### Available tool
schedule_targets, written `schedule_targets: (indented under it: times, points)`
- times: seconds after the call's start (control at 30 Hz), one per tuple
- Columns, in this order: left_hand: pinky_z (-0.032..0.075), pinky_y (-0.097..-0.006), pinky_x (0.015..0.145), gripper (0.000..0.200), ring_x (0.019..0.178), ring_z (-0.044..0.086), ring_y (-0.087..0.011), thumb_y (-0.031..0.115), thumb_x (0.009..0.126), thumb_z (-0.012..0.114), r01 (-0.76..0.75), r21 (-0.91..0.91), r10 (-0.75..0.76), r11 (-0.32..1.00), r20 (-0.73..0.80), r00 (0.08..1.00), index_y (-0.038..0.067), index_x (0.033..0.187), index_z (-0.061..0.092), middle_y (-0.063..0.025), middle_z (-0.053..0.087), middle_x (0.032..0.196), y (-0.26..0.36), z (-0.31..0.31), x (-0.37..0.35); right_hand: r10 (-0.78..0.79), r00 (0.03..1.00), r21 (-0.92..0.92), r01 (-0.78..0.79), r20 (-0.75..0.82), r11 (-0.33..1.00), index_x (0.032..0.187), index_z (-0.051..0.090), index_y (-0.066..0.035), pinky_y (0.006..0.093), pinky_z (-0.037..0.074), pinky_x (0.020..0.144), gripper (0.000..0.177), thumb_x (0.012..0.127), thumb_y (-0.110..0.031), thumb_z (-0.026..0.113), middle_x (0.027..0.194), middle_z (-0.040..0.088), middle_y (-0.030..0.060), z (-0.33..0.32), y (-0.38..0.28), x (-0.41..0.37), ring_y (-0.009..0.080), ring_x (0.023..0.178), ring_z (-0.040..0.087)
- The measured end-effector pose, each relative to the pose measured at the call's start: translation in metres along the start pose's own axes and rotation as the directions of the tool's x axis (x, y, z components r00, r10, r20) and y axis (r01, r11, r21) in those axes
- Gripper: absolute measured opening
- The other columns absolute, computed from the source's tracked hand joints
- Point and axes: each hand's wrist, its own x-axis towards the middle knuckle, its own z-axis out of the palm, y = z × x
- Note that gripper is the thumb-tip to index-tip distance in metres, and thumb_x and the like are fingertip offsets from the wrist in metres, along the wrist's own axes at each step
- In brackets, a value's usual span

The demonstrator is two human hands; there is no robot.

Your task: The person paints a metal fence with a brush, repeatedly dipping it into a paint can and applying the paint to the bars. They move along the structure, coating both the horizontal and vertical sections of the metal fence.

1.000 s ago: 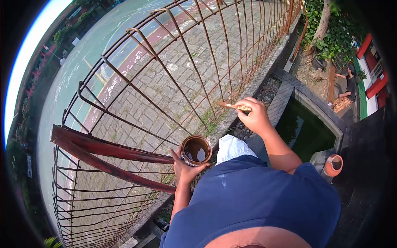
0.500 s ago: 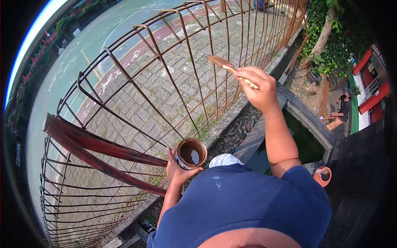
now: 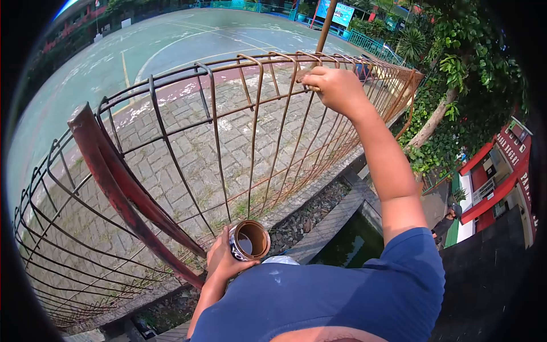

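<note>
My left hand (image 3: 221, 257) is closed around a small open paint can (image 3: 263, 240), with brown paint on its inner wall and a glossy surface inside. Up at the top of the wire fence (image 3: 256, 108), my right hand (image 3: 336, 91) grips a paintbrush (image 3: 303, 75), whose handle is mostly hidden by the fingers. The bristles overlap the upper fence bars in this view. Some of the bent wires look dark; those toward the right are rusty brown.
Left of the can, a dark red metal post (image 3: 108, 165) leans across the fence. Below lie a gravel strip and a green pond (image 3: 350, 245). Paving and a sports court (image 3: 171, 43) spread beyond. A person (image 3: 447, 222) is at the right, near a tree trunk (image 3: 433, 122).
My right hand has gone up and forward, taking the paintbrush to the fence top. The view has tilted up, showing more of the court; my left hand still has the paint can.
</note>
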Motion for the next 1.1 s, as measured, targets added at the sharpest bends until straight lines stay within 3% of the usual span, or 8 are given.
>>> schedule_targets:
  times: [0.1, 0.27, 0.53, 0.6, 0.73, 0.87, 1.0, 1.1]
  points:
    - [0.033, -0.0438, 0.117, 0.156, 0.140, 0.044, -0.0361, 0.037, 0.059, 0.101, 0.105, -0.005, -0.104, 0.995, 0.086, 0.991, 0.001, 0.158, -0.014, -0.0249, 0.038, 0.152, 0.015, -0.003, 0.004, -0.050, 0.995, -0.104, 0.059, 0.087, 0.993, 0.108, 0.076, -0.024, 0.0423, 0.058, 0.079, 0.030, 0.086, -0.007, 0.066, 0.108, 0.073, -0.0008, 0.007, 0.005, 0.012, 0.0254, 0.097, 0.071]
    - [0.039, -0.0441, 0.115, 0.130, 0.140, 0.046, -0.0379, 0.064, 0.055, 0.090, 0.167, 0.285, -0.184, 0.944, 0.033, 0.982, -0.002, 0.153, 0.034, -0.0237, 0.049, 0.149, 0.062, -0.033, 0.012, 0.082, 0.996, 0.271, -0.088, 0.035, 0.959, 0.100, 0.079, -0.019, 0.0400, 0.057, 0.081, 0.023, 0.081, -0.009, 0.075, 0.102, 0.075, 0.0064, -0.024, 0.024, 0.015, 0.0294, 0.097, 0.070]
    - [0.039, -0.0457, 0.115, 0.128, 0.141, 0.045, -0.0378, 0.063, 0.056, 0.090, 0.123, 0.158, -0.106, 0.980, -0.112, 0.988, 0.000, 0.152, 0.035, -0.0234, 0.048, 0.149, 0.036, -0.019, 0.007, 0.087, 0.995, 0.217, -0.077, -0.040, 0.973, 0.105, 0.078, -0.018, 0.0411, 0.057, 0.082, 0.025, 0.080, -0.013, 0.075, 0.103, 0.075, 0.0111, -0.024, 0.025, 0.031, 0.0330, 0.093, 0.071]
    - [0.039, -0.0459, 0.115, 0.126, 0.141, 0.045, -0.0373, 0.062, 0.057, 0.090, 0.170, 0.207, -0.152, 0.964, -0.098, 0.983, 0.000, 0.152, 0.036, -0.0228, 0.047, 0.149, 0.042, -0.022, 0.006, 0.126, 0.983, 0.144, -0.145, 0.132, 0.979, 0.102, 0.079, -0.021, 0.0423, 0.057, 0.081, 0.023, 0.080, -0.014, 0.074, 0.104, 0.075, 0.0091, -0.016, 0.019, 0.028, 0.0316, 0.094, 0.071]
    - [0.038, -0.0462, 0.115, 0.127, 0.142, 0.043, -0.0377, 0.062, 0.057, 0.090, 0.203, 0.233, -0.184, 0.951, -0.100, 0.978, 0.000, 0.153, 0.034, -0.0227, 0.045, 0.151, 0.044, -0.025, 0.012, 0.140, 0.968, 0.197, -0.099, -0.206, 0.975, 0.104, 0.078, -0.024, 0.0392, 0.058, 0.078, 0.029, 0.080, -0.010, 0.071, 0.104, 0.075, 0.0026, 0.000, 0.024, 0.016, 0.0284, 0.092, 0.071]
    - [0.038, -0.0477, 0.114, 0.136, 0.138, 0.044, -0.0419, 0.057, 0.052, 0.095, 0.114, 0.248, -0.083, 0.962, -0.135, 0.987, -0.004, 0.153, 0.028, -0.0251, 0.045, 0.147, 0.022, -0.010, 0.003, 0.155, 0.982, 0.194, -0.133, -0.105, 0.972, 0.104, 0.077, -0.014, 0.0383, 0.058, 0.079, 0.024, 0.082, -0.005, 0.075, 0.102, 0.074, 0.0088, 0.007, -0.006, -0.032, 0.0302, 0.089, 0.071]
    - [0.040, -0.0487, 0.111, 0.140, 0.133, 0.049, -0.0429, 0.054, 0.049, 0.098, 0.171, 0.203, -0.148, 0.964, -0.124, 0.981, -0.004, 0.153, 0.025, -0.0248, 0.048, 0.143, 0.036, -0.022, 0.007, 0.492, 0.746, 0.570, -0.185, -0.449, 0.801, 0.106, 0.075, -0.004, 0.0343, 0.057, 0.073, 0.026, 0.082, 0.006, 0.075, 0.097, 0.073, 0.0110, 0.032, -0.047, -0.123, 0.0235, 0.083, 0.072]
    - [0.040, -0.0471, 0.112, 0.130, 0.137, 0.048, -0.0375, 0.056, 0.054, 0.094, 0.341, 0.244, -0.326, 0.908, -0.102, 0.940, 0.001, 0.154, 0.031, -0.0219, 0.048, 0.148, 0.070, -0.036, 0.015, 0.942, 0.335, 0.954, -0.280, -0.009, 0.109, 0.102, 0.074, -0.002, 0.0346, 0.056, 0.071, 0.022, 0.082, 0.007, 0.076, 0.094, 0.073, 0.0120, 0.111, -0.087, -0.221, 0.0230, 0.081, 0.071]
